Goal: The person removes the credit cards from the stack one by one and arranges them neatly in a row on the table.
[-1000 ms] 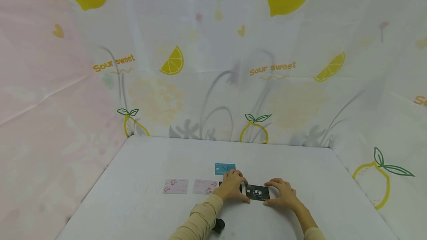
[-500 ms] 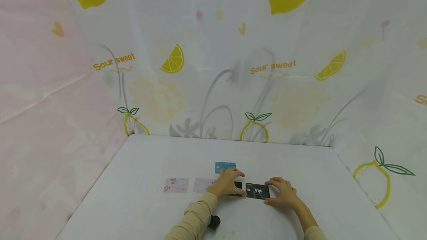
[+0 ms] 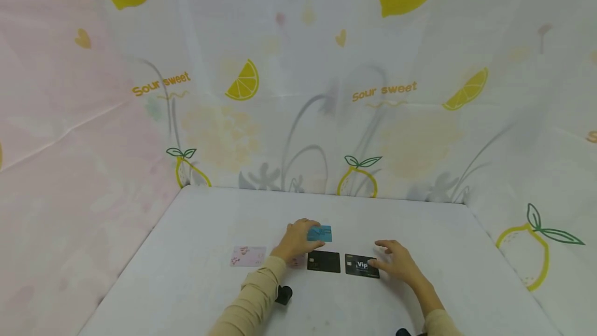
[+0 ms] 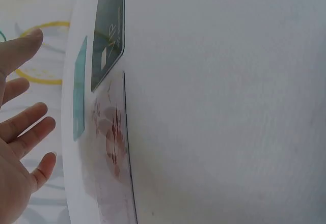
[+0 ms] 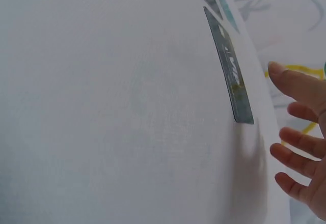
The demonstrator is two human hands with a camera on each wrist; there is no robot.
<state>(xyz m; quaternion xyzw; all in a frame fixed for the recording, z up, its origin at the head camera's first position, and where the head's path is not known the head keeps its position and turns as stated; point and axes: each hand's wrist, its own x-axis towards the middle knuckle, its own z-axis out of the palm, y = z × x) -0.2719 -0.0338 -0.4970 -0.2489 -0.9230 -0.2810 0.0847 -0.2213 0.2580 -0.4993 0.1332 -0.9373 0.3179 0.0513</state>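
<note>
My left hand [image 3: 295, 238] hovers at the left end of a blue VIP card [image 3: 323, 233], covering part of it in the head view. In the left wrist view its fingers are spread, with nothing between them. Below that card lies a plain black card [image 3: 324, 262]. To the right is a black Vip card [image 3: 360, 268], and my right hand [image 3: 396, 261] is over its right edge, thumb and fingers apart. The right wrist view shows that hand raised and holding nothing. A pink card [image 3: 297, 262] is mostly hidden by my left hand; another pink card [image 3: 248, 256] lies farther left.
All the cards lie flat on a white table [image 3: 186, 294]. Behind it hangs a lemon-patterned cloth [image 3: 280, 134], which also lines both sides. A black wrist-worn device [image 3: 284, 294] shows beside the left sleeve.
My left hand has moved left and away, from the black cards to the blue card, uncovering the plain black card. My right hand has lifted slightly from the Vip card's edge.
</note>
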